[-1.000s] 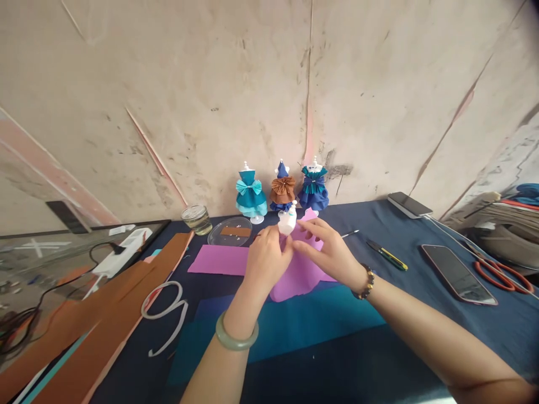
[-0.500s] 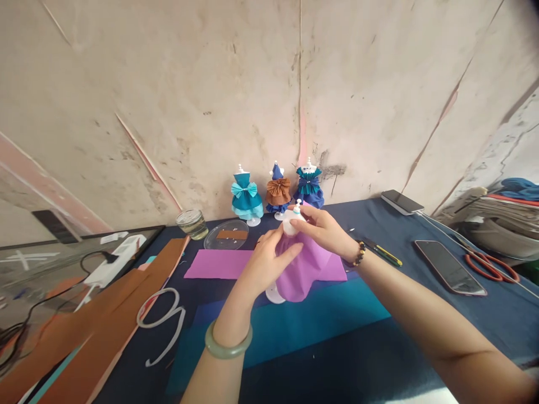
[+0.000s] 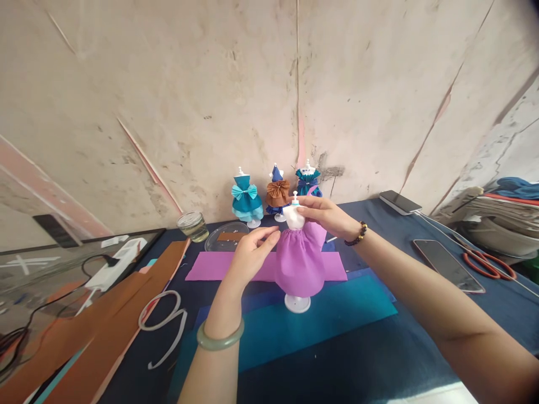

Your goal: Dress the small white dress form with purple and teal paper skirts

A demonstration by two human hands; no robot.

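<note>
A small white mannequin (image 3: pixel 293 217) stands upright on a round white base (image 3: pixel 297 303). It wears a gathered purple skirt (image 3: pixel 300 264), with more purple material rising at its right side. My right hand (image 3: pixel 326 216) grips the mannequin's upper body from the right, thumb in front; some fingers are hidden behind it. To the left of the waist, my left hand (image 3: pixel 252 252) hovers just apart from the skirt, thumb and fingers stretched out, holding nothing. Beneath and behind lie a purple strip (image 3: pixel 236 265) and a teal sheet (image 3: pixel 337 306).
Dressed mannequins in teal (image 3: pixel 247 196), brown (image 3: pixel 278 192) and blue-green (image 3: pixel 308 178) stand by the wall. A glass jar (image 3: pixel 192 226) and clear dish (image 3: pixel 214 240) are at back left. Brown sheets (image 3: pixel 105 314), a white coil (image 3: pixel 162 322), a phone (image 3: pixel 448 265) and scissors (image 3: pixel 488 265) flank the work.
The mannequin has come upright, with its skirt hanging down and its base showing below. My left hand has drawn off to the left; my right hand remains at the upper body.
</note>
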